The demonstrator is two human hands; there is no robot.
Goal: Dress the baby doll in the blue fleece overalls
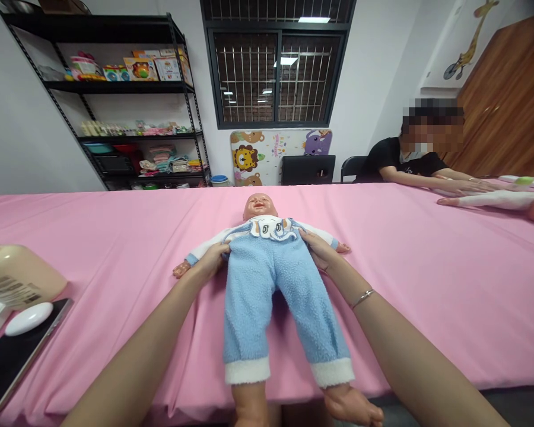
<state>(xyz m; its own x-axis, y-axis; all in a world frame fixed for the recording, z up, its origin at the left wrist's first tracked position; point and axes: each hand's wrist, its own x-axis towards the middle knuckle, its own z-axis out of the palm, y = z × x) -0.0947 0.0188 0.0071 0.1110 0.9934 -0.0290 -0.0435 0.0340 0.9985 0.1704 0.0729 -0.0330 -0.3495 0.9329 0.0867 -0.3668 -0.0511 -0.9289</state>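
Gripping the trousers (276, 290) at the waist with both hands: my left hand (212, 258) pinches the waistband on the doll's (267, 261) left-of-frame side, my right hand (317, 249) pinches it on the other side, fingers curled into the fleece. Doll lies face up on the pink surface (427, 267), head away from me, feet (351, 406) hanging past the near edge. Trousers are light blue with white cuffs and cover both legs up to the belly; white top with an elephant print above them. Doll's arms stick out sideways, just outside my hands. Bracelet (362, 298) on my right wrist.

At my left on the surface: a beige bottle (18, 276) lying down and a white oval object (28, 318) on a dark tablet (9, 356), well apart from the doll.

Far right, another person (409, 160) sits with hands flat on a second doll (507, 201). Black shelf (115, 89) with toys along the back wall, window (276, 65) beside it.
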